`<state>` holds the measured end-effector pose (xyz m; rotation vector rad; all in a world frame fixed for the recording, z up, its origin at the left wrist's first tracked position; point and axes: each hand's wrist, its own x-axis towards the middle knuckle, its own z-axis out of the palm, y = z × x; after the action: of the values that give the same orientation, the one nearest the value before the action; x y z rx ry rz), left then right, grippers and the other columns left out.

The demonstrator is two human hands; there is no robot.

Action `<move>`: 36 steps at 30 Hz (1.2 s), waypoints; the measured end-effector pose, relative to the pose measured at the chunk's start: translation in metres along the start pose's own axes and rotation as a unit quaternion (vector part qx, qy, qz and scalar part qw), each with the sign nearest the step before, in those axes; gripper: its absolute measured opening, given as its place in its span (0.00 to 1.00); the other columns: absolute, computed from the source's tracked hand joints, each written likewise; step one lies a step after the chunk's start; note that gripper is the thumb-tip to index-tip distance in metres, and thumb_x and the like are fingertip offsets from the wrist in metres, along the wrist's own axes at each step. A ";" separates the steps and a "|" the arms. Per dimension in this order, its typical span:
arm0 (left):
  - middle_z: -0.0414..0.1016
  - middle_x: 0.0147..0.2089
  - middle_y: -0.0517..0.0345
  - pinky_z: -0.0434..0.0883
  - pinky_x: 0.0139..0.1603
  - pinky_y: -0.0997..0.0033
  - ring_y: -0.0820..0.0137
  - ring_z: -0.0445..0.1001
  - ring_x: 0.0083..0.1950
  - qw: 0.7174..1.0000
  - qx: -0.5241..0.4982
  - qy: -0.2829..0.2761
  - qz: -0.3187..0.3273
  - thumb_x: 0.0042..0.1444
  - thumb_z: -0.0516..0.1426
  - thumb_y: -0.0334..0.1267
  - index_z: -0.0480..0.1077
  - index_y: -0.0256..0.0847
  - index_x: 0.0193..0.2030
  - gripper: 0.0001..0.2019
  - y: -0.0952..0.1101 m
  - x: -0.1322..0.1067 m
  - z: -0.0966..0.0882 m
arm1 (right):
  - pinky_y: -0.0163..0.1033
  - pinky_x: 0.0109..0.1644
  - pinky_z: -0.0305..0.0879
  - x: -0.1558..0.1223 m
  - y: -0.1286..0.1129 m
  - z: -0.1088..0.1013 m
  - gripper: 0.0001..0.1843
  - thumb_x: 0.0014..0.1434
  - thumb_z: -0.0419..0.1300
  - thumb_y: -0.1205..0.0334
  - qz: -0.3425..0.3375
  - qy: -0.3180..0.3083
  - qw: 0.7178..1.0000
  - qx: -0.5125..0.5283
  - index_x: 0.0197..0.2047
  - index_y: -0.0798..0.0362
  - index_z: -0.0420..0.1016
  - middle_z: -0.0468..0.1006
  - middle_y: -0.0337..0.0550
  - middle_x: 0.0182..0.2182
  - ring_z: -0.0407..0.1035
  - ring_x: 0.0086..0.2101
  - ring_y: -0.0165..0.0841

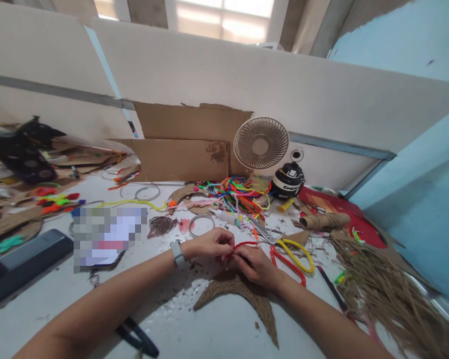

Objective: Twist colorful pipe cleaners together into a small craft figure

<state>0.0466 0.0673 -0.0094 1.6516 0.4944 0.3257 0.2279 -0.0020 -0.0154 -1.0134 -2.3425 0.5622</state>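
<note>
My left hand [217, 243], with a grey watch [177, 253] on its wrist, has its fingers closed in a pinch. A red pipe cleaner [246, 244] runs between it and my right hand [257, 265], whose thumb and fingers are also closed on it. The hands meet over a brown crescent wrapped in twine [243, 291], which lies on the white table with its points towards me. Where exactly the red piece winds round is hidden by the fingers. Scissors with red and yellow handles [296, 255] lie just right of the right hand.
Behind the hands lie a metal ring [202, 226] and a heap of coloured pipe cleaners [235, 192]. A fan [261, 143] and a black-and-white bottle [287, 180] stand at the back. Loose brown twine [389, 284] spreads along the right; a phone [108, 239] lies left.
</note>
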 end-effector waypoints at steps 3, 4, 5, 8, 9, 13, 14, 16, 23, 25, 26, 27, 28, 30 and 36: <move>0.66 0.19 0.64 0.62 0.19 0.81 0.78 0.64 0.18 1.000 -0.003 0.001 -0.015 0.45 0.53 0.32 0.64 0.35 0.26 0.02 0.003 -0.001 -0.002 | 0.34 0.33 0.62 0.000 0.001 0.001 0.09 0.62 0.46 0.64 0.000 -0.001 1.000 -0.004 0.36 0.53 0.67 0.73 0.42 0.28 0.66 0.28 0.30; 0.66 0.19 0.64 0.62 0.18 0.82 0.79 0.64 0.18 1.000 -0.006 -0.001 -0.019 0.44 0.52 0.31 0.64 0.35 0.26 0.02 0.003 -0.001 -0.003 | 0.34 0.34 0.62 -0.001 0.002 0.001 0.10 0.62 0.46 0.64 0.005 -0.005 1.000 -0.002 0.37 0.53 0.67 0.73 0.42 0.29 0.66 0.29 0.30; 0.65 0.19 0.65 0.61 0.18 0.82 0.79 0.64 0.17 1.000 -0.009 -0.004 -0.021 0.44 0.52 0.31 0.64 0.35 0.26 0.02 0.004 -0.002 -0.004 | 0.34 0.34 0.62 -0.001 0.002 0.001 0.10 0.63 0.45 0.64 0.012 -0.011 1.000 0.001 0.37 0.53 0.66 0.72 0.42 0.29 0.65 0.29 0.30; 0.65 0.18 0.65 0.60 0.17 0.83 0.80 0.63 0.17 1.000 -0.017 -0.016 -0.015 0.44 0.52 0.32 0.64 0.35 0.26 0.02 0.003 -0.002 -0.006 | 0.34 0.35 0.63 -0.001 0.001 0.001 0.10 0.63 0.44 0.64 0.032 -0.026 0.999 0.007 0.38 0.53 0.66 0.72 0.42 0.30 0.65 0.30 0.30; 0.65 0.18 0.65 0.60 0.18 0.83 0.80 0.63 0.17 1.000 -0.020 -0.016 -0.013 0.44 0.52 0.32 0.64 0.35 0.26 0.03 0.003 -0.002 -0.007 | 0.34 0.36 0.63 -0.001 0.001 0.001 0.10 0.63 0.44 0.63 0.036 -0.030 0.999 0.008 0.38 0.53 0.65 0.72 0.42 0.31 0.65 0.30 0.30; 0.64 0.18 0.65 0.60 0.18 0.82 0.80 0.62 0.18 1.000 -0.026 0.000 -0.016 0.45 0.50 0.32 0.64 0.35 0.27 0.03 0.000 0.000 -0.007 | 0.36 0.39 0.63 0.000 -0.002 -0.001 0.12 0.64 0.42 0.63 0.038 -0.032 0.999 0.017 0.38 0.53 0.65 0.72 0.44 0.33 0.65 0.33 0.31; 0.64 0.18 0.65 0.60 0.18 0.82 0.80 0.61 0.18 1.000 -0.023 0.005 -0.016 0.46 0.50 0.32 0.64 0.35 0.27 0.04 0.000 0.000 -0.007 | 0.36 0.39 0.63 0.000 -0.002 -0.001 0.12 0.65 0.41 0.62 0.039 -0.030 0.999 0.018 0.38 0.53 0.65 0.72 0.45 0.33 0.65 0.33 0.31; 0.64 0.19 0.65 0.59 0.18 0.82 0.80 0.61 0.18 1.000 -0.011 0.010 -0.009 0.46 0.52 0.33 0.63 0.35 0.27 0.03 0.000 0.000 -0.006 | 0.36 0.39 0.63 0.001 -0.003 -0.002 0.13 0.65 0.41 0.62 0.046 -0.028 0.998 0.019 0.38 0.53 0.64 0.71 0.44 0.33 0.65 0.33 0.31; 0.66 0.21 0.63 0.62 0.22 0.80 0.77 0.65 0.22 0.999 0.036 0.014 0.028 0.44 0.56 0.33 0.63 0.35 0.27 0.05 -0.003 0.001 -0.007 | 0.36 0.38 0.63 0.001 -0.006 -0.003 0.12 0.65 0.41 0.63 0.064 -0.047 0.997 0.012 0.38 0.53 0.63 0.71 0.44 0.32 0.65 0.32 0.31; 0.67 0.22 0.63 0.62 0.22 0.79 0.76 0.66 0.22 0.999 0.042 0.003 0.025 0.44 0.55 0.33 0.63 0.35 0.27 0.05 -0.004 0.000 -0.007 | 0.36 0.37 0.62 0.001 -0.007 -0.002 0.11 0.65 0.40 0.63 0.065 -0.049 0.997 0.005 0.36 0.53 0.62 0.70 0.43 0.31 0.64 0.31 0.31; 0.68 0.22 0.62 0.62 0.22 0.79 0.76 0.66 0.22 0.999 0.043 -0.002 0.023 0.44 0.55 0.33 0.63 0.35 0.27 0.04 -0.004 0.000 -0.007 | 0.36 0.37 0.62 0.001 -0.008 -0.002 0.11 0.65 0.41 0.64 0.064 -0.049 0.997 0.001 0.36 0.53 0.62 0.70 0.42 0.30 0.64 0.30 0.31; 0.68 0.22 0.62 0.62 0.22 0.79 0.76 0.66 0.22 0.999 0.044 -0.005 0.022 0.44 0.55 0.32 0.63 0.35 0.27 0.04 -0.005 0.000 -0.007 | 0.36 0.37 0.62 0.001 -0.008 -0.001 0.11 0.65 0.41 0.64 0.062 -0.048 0.997 -0.001 0.36 0.53 0.62 0.70 0.42 0.30 0.64 0.30 0.31; 0.68 0.22 0.62 0.61 0.22 0.79 0.76 0.66 0.22 0.999 0.045 -0.007 0.023 0.44 0.54 0.32 0.63 0.35 0.27 0.03 -0.005 0.000 -0.006 | 0.36 0.37 0.62 0.001 -0.008 -0.001 0.11 0.64 0.40 0.64 0.061 -0.047 0.997 -0.003 0.36 0.53 0.62 0.69 0.42 0.30 0.64 0.31 0.31; 0.67 0.21 0.63 0.60 0.22 0.80 0.76 0.65 0.21 0.999 0.046 -0.002 0.028 0.44 0.54 0.32 0.63 0.35 0.27 0.03 -0.005 0.000 -0.006 | 0.36 0.38 0.61 0.001 -0.007 0.000 0.11 0.65 0.40 0.64 0.061 -0.046 0.997 -0.009 0.36 0.53 0.61 0.69 0.42 0.30 0.64 0.31 0.31; 0.66 0.21 0.64 0.59 0.22 0.80 0.77 0.64 0.22 0.998 0.058 0.009 0.034 0.42 0.53 0.32 0.63 0.35 0.26 0.04 0.000 -0.001 -0.005 | 0.36 0.36 0.60 0.001 -0.003 0.001 0.12 0.65 0.40 0.63 0.053 -0.034 0.998 -0.004 0.35 0.52 0.61 0.67 0.41 0.29 0.62 0.30 0.31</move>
<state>0.0435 0.0715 -0.0090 1.7835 0.4789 0.3692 0.2257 -0.0033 -0.0145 -1.1441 -2.3622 0.6382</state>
